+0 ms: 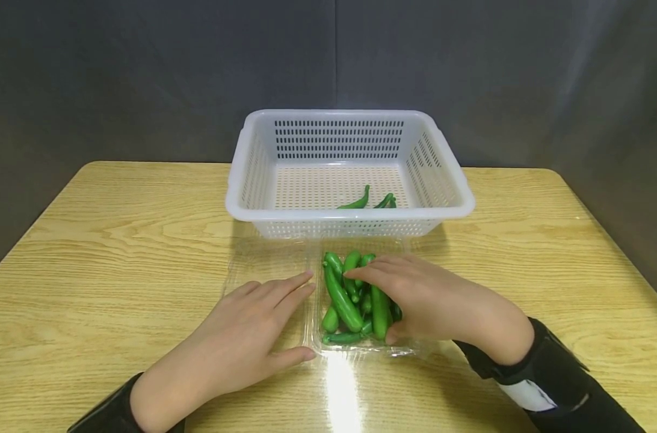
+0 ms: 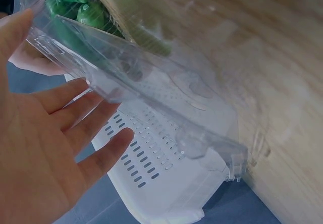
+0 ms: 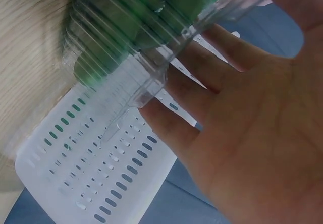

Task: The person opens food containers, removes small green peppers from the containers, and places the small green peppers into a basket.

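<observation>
A clear plastic clamshell box (image 1: 355,349) lies unfolded on the table, its flat lid (image 1: 269,252) to the left. Several small green cucumbers (image 1: 340,297) are heaped in the right half, lying in different directions. My right hand (image 1: 431,294) arches over the right side of this heap, fingers at the far part and thumb by the near edge; in the right wrist view its fingers (image 3: 176,128) are loosely extended beside the ribbed wall. My left hand (image 1: 247,337) spreads over the lid, fingertips close to the fold. Nothing is between its fingers (image 2: 113,148).
Behind the box stands a white perforated plastic basket (image 1: 350,214), with a few slender green vegetables (image 1: 358,201) showing over its front rim. The wooden table (image 1: 117,240) extends to both sides. A dark cloth backdrop (image 1: 144,72) rises behind it.
</observation>
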The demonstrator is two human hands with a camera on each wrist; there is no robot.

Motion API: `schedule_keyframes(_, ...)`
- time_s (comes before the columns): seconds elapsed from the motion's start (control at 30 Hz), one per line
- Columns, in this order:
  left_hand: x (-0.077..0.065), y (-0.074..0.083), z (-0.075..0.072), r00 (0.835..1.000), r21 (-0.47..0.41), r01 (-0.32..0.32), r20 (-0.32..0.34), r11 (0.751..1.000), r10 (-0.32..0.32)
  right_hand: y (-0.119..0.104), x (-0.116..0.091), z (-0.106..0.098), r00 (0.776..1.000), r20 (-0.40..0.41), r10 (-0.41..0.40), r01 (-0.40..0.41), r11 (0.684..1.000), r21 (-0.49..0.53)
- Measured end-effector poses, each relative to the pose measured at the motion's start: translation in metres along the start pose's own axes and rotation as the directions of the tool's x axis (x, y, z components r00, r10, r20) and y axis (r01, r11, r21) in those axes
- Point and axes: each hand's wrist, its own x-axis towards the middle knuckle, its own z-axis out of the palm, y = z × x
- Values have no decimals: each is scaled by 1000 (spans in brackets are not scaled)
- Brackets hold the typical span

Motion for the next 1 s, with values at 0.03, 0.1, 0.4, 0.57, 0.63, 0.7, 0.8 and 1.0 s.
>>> schedule_keyframes(0.03,0,0,0,1000,0,0,0,1000,0,0,0,-1,1000,0,6,-6,1000,1)
schedule_keyframes(0.1,0,0,0,1000,1,-1,-1,1000,1,0,-1,-1,1000,0,18,-18,1000,4)
schedule_keyframes(0.4,0,0,0,1000,4,-4,-6,1000,4,3,0,-3,999,-43,9,-10,1000,-21)
schedule_keyframes(0.57,1,0,0,1000,1,1,-6,1000,-1,3,-1,-2,999,-50,-12,10,999,-39)
schedule_keyframes(0.63,1,0,0,1000,-1,4,-2,1000,-4,3,-1,-1,999,-45,-7,6,999,-39)
schedule_keyframes(0.7,1,0,0,1000,-5,6,2,1000,-6,3,-1,-1,999,-48,-9,7,999,-42)
schedule_keyframes(0.8,1,0,0,1000,-10,9,6,1000,-9,2,-1,1,998,-61,-16,13,998,-56)
schedule_keyframes(1.0,1,0,0,1000,-12,7,8,1000,-7,3,0,0,994,-105,-30,19,994,-104)
